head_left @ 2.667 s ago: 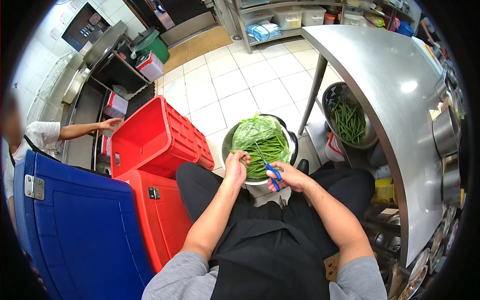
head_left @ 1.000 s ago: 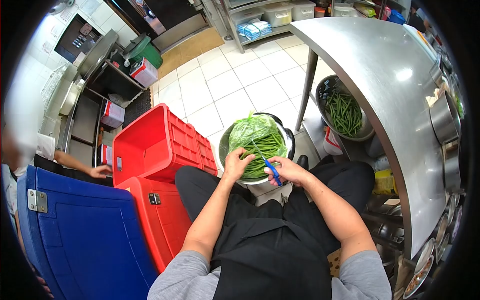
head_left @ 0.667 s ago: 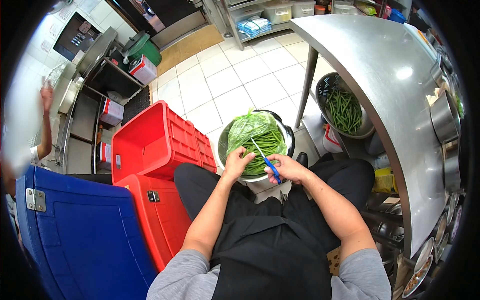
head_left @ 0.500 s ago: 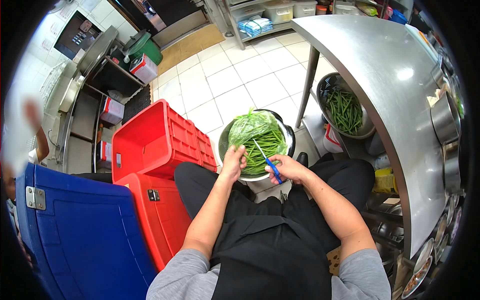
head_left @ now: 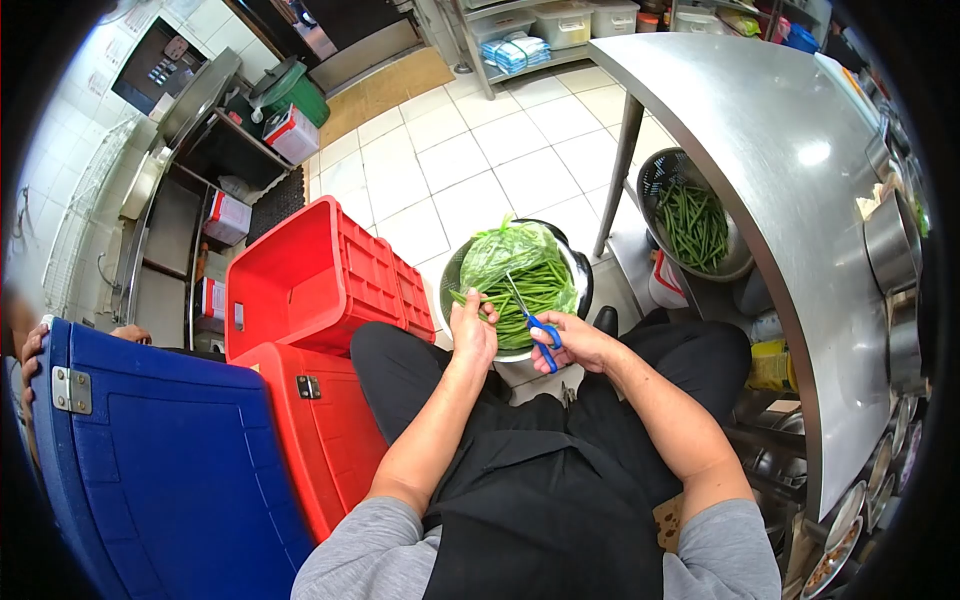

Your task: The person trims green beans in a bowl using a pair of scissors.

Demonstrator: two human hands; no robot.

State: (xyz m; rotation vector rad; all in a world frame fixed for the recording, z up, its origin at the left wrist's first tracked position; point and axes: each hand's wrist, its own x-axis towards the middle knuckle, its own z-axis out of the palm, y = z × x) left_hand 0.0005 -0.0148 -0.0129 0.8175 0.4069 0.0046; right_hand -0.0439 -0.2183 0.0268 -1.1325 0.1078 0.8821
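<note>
Green beans (head_left: 545,285) fill a round bowl between my knees, with a clear plastic bag (head_left: 505,250) of greens over the beans at the back left. My left hand (head_left: 474,325), at the bowl's near left, has its fingers closed on a green bean (head_left: 460,297). At the near right, my right hand (head_left: 574,340) grips blue-handled scissors (head_left: 540,325) by the loops, and their blades point up and left over the beans, slightly apart.
At left are a red crate (head_left: 285,280), a red box (head_left: 300,420) and a blue box (head_left: 190,440) with another person's hands (head_left: 130,335) at its edge. A steel table (head_left: 760,130) curves along the right. Beneath it, a basket (head_left: 655,175) holds more beans.
The scissors' handles have spread and the blades have parted a little. My left hand has turned slightly upward. The other person's hands have come to the blue box.
</note>
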